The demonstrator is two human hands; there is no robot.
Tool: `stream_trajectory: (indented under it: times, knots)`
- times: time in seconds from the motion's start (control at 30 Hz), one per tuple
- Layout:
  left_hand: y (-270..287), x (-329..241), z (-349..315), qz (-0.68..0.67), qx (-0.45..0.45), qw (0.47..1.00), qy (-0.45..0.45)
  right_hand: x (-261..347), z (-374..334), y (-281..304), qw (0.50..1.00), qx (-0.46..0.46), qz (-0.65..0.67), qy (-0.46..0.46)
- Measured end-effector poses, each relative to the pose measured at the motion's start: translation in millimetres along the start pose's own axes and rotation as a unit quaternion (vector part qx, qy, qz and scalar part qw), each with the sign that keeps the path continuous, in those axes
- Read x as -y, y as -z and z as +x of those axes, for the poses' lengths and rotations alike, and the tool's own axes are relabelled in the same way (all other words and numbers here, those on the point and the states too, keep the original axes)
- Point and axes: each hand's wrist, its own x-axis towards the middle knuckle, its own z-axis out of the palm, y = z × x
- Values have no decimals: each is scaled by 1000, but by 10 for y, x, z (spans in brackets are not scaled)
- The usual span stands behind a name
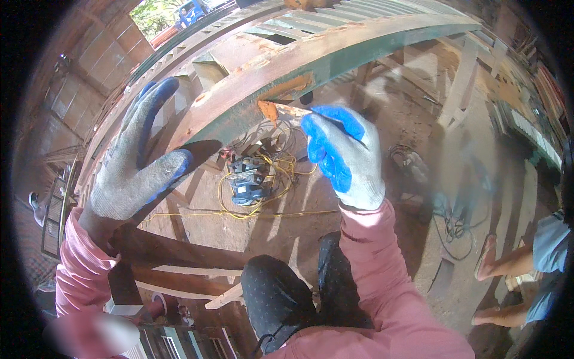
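A long wooden frame with slats (359,31) lies before me, its near edge (371,63) partly green-painted. My right hand (350,152), in a grey and blue glove, is closed around a putty knife (293,111). Orange-brown putty (268,110) sits on the blade's tip, close to or against that edge; contact is hard to judge. A smear of the same orange putty (288,87) covers part of the edge just above the blade. My left hand (131,158), gloved alike, is spread with thumb apart beside the frame's left part; whether it touches the wood is unclear.
On the floor below lie a dark blue power tool (248,182) and a looped yellow cord (224,206). Wooden beams (185,251) stand near my knees. At the right, another person's bare legs (508,263) show. Boards (529,134) lean farther right.
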Motion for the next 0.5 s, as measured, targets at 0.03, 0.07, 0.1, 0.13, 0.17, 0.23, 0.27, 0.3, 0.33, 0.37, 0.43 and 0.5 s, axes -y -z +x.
stream_trajectory:
  times: [0.03, 0.07, 0.1, 0.13, 0.17, 0.23, 0.27, 0.3, 0.33, 0.37, 0.43, 0.5]
  knots:
    - [-8, -3, 5, -17, 2, 1000, -2, -9, 33, -9, 1000, -12, 2, 4]
    - [-18, -19, 6, -26, 1, 1000, -4, -14, 67, -11, 1000, -23, 4, 8]
    - [-29, -46, 7, -35, 0, 999, -6, -12, 105, 0, 999, -26, 5, 20]
    - [-35, -57, -2, -45, 0, 999, -7, -16, 137, 12, 999, -29, 6, 31]
    - [-41, -44, -9, -64, -6, 998, -7, -16, 165, 26, 999, -32, 7, 42]
    - [-52, -2, -12, -78, -13, 997, -6, 2, 220, 69, 998, -47, -10, 50]
    - [-54, 17, -10, -72, -15, 997, -4, 17, 231, 79, 997, -55, -19, 55]
    - [-37, 21, -1, -40, -12, 999, -1, 58, 224, 58, 995, -70, -18, 71]
    - [-21, 4, 8, -7, -9, 1000, 2, 52, 241, 101, 985, -68, -95, 126]
    - [-24, -26, 12, 9, -14, 1000, 1, 39, 269, 178, 966, -66, -171, 180]
    - [-43, -80, 13, 40, -25, 999, -1, 65, 252, 222, 945, -78, -227, 224]
    - [-21, -73, 7, 59, -25, 998, -4, 80, 206, 231, 959, -96, -166, 209]
